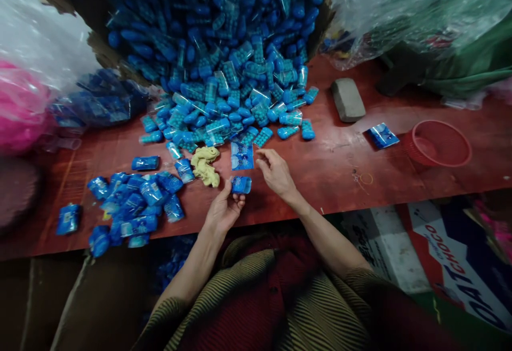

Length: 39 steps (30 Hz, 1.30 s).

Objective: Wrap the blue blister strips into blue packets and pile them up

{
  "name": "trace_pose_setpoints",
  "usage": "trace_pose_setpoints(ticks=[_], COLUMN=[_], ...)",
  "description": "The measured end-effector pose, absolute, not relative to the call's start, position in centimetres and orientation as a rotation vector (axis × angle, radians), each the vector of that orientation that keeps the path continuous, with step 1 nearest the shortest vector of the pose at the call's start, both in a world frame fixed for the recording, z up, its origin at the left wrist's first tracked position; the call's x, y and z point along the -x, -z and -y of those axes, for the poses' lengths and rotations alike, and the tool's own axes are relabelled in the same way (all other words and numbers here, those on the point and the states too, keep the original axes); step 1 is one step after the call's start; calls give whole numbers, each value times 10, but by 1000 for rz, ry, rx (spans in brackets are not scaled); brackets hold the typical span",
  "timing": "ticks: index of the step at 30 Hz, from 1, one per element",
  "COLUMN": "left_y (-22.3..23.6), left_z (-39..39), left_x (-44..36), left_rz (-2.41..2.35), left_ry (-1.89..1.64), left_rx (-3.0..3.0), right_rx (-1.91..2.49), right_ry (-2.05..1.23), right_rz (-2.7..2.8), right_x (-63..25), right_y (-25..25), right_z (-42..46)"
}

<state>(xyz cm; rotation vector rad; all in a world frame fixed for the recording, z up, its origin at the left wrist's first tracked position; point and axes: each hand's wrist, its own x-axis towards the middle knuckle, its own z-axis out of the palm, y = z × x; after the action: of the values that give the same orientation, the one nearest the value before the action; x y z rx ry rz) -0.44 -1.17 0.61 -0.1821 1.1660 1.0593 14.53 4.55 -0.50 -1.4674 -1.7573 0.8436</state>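
My left hand [226,207] pinches a small blue printed sleeve [241,184], whose right end gapes like a short tube. Just beyond it, a flat stack of blue printed labels [242,156] lies on the red table. My right hand [277,174] is beside the stack's right edge, its fingers bent and apart with nothing visible between them; whether a fingertip touches the labels I cannot tell. A lump of yellowish putty [205,166] sits left of the labels. Behind is a large heap of clear capsule-shaped bottles [216,127] with blue caps and blue beads inside.
Blue-wrapped bottles [134,204] are piled at the left near the table edge. To the right are a grey block [347,100], a blue packet [383,135] and a red plastic basket [440,144]. Clear plastic bags [432,15] stand at the back right; printed cartons [452,260] lie below.
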Motion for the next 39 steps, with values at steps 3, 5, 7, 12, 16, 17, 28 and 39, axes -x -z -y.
trace_pose_setpoints(ticks=[3, 5, 7, 12, 16, 17, 28, 39], left_y=[-9, -11, -12, -14, -9, -8, 1, 5], left_z=[12, 12, 11, 9, 8, 8, 6, 11], left_x=[3, 3, 4, 9, 10, 10, 7, 5], left_rz=[-1156, -1141, -1121, -1088, -1102, -1105, -1154, -1136], left_ry=[-1054, -1041, -1027, -1005, -1010, -1022, -1088, -1160], left_rx=[200, 208, 221, 263, 304, 313, 303, 260], right_rx=[1741, 1827, 1847, 1774, 1578, 1520, 1156, 1240], right_ry=[-436, -329, -278, -154, -282, -337, -1308, -959], right_rz=[2078, 2233, 2347, 2511, 2540, 2504, 1702, 1902], right_x=[-155, -160, -164, -167, -172, -175, -174, -168], right_y=[6, 6, 4, 4, 18, 22, 6, -4], right_z=[-72, -91, -103, -90, -64, -60, -14, -7])
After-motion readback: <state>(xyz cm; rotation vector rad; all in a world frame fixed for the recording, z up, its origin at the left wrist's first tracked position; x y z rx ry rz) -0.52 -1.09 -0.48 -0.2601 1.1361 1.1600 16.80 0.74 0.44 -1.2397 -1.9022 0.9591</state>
